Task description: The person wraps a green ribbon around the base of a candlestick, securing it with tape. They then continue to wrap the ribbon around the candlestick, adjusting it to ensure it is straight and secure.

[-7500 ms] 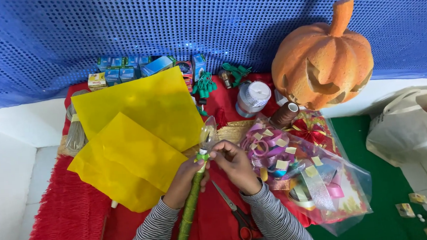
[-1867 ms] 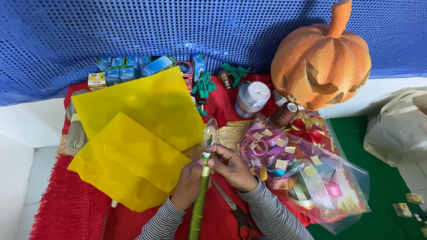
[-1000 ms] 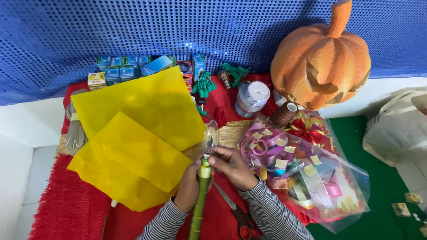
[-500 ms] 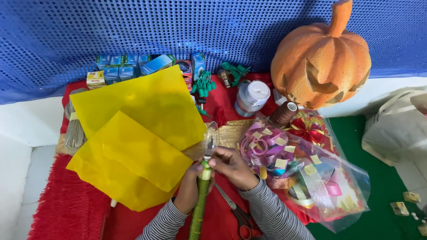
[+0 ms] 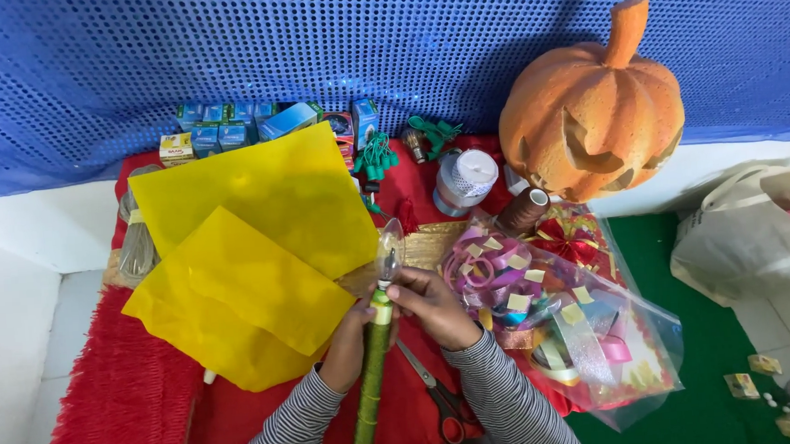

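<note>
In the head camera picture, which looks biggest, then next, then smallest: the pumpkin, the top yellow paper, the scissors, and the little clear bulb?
1. Top yellow paper, about even with the pumpkin; too close to rank.
2. Scissors, partly hidden by the right hand's sleeve.
3. Clear bulb, on the green stick both hands hold.

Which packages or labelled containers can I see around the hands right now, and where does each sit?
Small boxes: back row under the blue curtain; blue-green, one yellowish at left.
Clear plastic bag: right of the right hand; holds coloured ribbons.
White jar: beside the orange pumpkin; cylindrical, patterned label.
</note>
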